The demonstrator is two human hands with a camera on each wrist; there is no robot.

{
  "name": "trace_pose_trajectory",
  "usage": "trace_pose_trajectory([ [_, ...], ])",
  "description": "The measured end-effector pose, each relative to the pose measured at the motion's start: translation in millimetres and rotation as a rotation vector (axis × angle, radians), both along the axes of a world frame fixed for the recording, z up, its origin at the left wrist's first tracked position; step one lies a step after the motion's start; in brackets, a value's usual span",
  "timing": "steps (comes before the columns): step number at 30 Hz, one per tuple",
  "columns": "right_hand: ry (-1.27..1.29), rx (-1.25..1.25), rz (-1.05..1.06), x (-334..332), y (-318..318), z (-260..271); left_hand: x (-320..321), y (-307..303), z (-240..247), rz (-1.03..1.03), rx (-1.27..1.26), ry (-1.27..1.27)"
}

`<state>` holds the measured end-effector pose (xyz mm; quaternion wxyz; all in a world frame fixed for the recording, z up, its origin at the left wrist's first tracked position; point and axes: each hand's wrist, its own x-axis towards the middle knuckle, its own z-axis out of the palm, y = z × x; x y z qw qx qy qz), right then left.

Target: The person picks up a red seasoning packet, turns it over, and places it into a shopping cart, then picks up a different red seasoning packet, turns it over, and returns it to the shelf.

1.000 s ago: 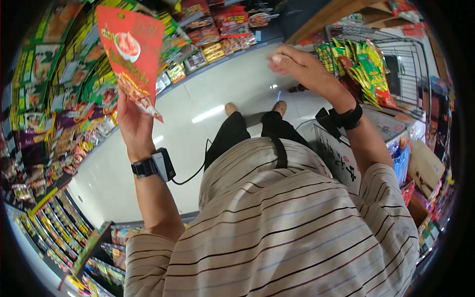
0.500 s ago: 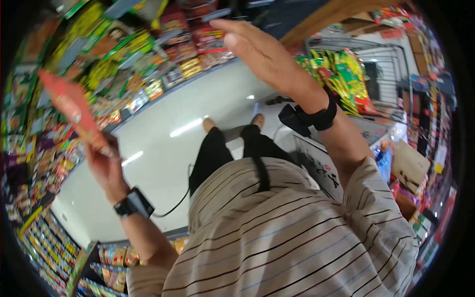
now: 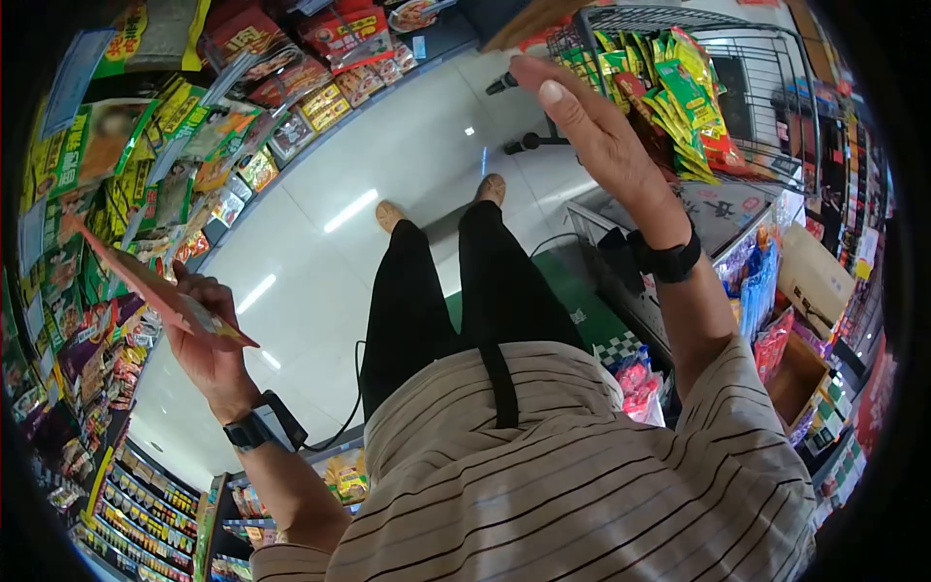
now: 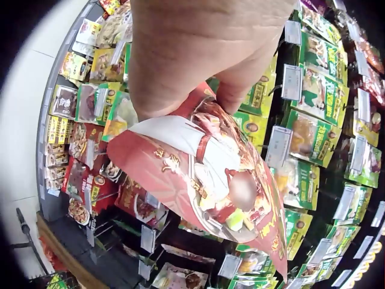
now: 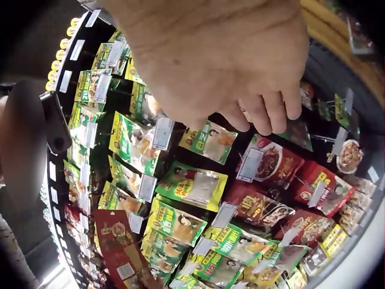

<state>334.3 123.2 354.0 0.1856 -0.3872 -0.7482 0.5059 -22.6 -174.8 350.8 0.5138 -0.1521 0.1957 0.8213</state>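
My left hand point(image 3: 206, 339) grips a flat red snack packet point(image 3: 145, 281) by its lower edge, out to the left beside the hanging snack shelves. In the left wrist view the fingers point(image 4: 198, 54) curl over the packet's point(image 4: 204, 174) top, and its printed face points at the shelf. My right hand point(image 3: 592, 126) is raised in front of me with straight fingers and holds nothing. It is just left of the wire cart. The right wrist view has the hand's point(image 5: 216, 60) fingers hanging loose above rows of green and red packets point(image 5: 192, 186).
Pegged snack packets point(image 3: 145, 145) fill the shelving on the left and far side. A wire cart point(image 3: 766, 87) at the right holds green and yellow packets point(image 3: 679, 87). Below it stand a white display box point(image 3: 713, 209) and a cardboard box point(image 3: 815, 276). White floor point(image 3: 388, 175) runs between.
My left hand has brought the red packet down from head height and out left toward the shelves. My right hand rose, its fingers straightened, and it now sits beside the cart.
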Motion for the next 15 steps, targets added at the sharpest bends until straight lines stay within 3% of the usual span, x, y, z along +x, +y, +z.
trace_pose_trajectory([
  [5,0.011,-0.148,-0.051,4,-2,-4,8,21,-10,-0.049,-0.065,0.013],
  [12,0.077,-0.272,0.056,-10,2,-11,12,38,-43,-0.208,-0.003,0.093],
  [14,0.146,-0.355,0.104,-19,-2,-16,35,62,-32,-0.224,-0.289,0.268],
  [15,0.15,-0.426,0.124,-25,-4,-13,41,69,-36,-0.237,-0.298,0.318],
])
